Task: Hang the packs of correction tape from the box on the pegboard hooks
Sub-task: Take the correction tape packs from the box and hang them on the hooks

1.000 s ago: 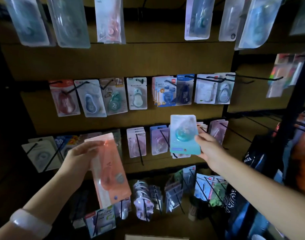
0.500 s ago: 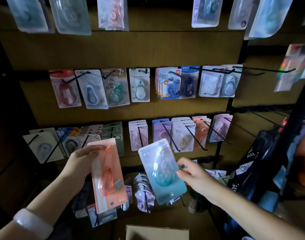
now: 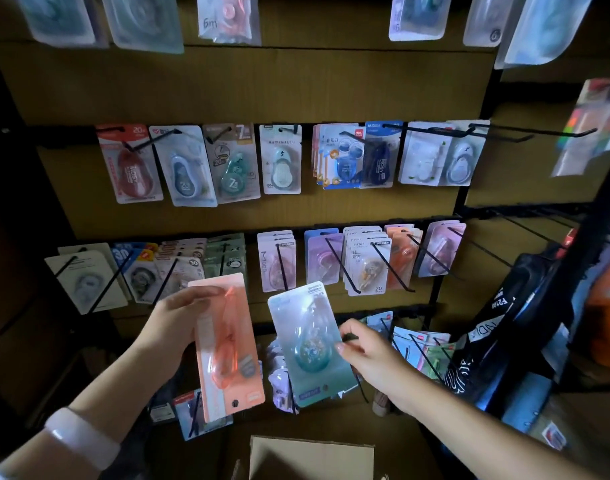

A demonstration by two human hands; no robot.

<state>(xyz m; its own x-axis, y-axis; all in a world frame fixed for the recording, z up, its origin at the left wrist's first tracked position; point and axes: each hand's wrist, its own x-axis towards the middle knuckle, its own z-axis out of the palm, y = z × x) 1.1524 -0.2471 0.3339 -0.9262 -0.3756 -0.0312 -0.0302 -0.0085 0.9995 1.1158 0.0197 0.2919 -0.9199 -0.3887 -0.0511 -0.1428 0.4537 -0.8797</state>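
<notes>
My left hand (image 3: 168,327) grips a tall orange pack of correction tape (image 3: 227,351) by its left edge, upright in front of the lower display rows. My right hand (image 3: 369,358) pinches the right edge of a teal pack of correction tape (image 3: 308,344), tilted slightly left, beside the orange one. Both packs are off the hooks. The top flap of a cardboard box (image 3: 310,457) shows at the bottom centre. The brown pegboard (image 3: 248,84) carries rows of black hooks (image 3: 383,268) loaded with many packs.
Long bare hooks (image 3: 525,133) jut out at the right of the middle row, and more bare hooks (image 3: 487,251) stick out below them. A dark rack post (image 3: 573,271) and a black bag (image 3: 504,313) crowd the right side.
My right hand has brought the teal pack down from the second row to beside the orange pack. The view has tilted down slightly, showing more of the box.
</notes>
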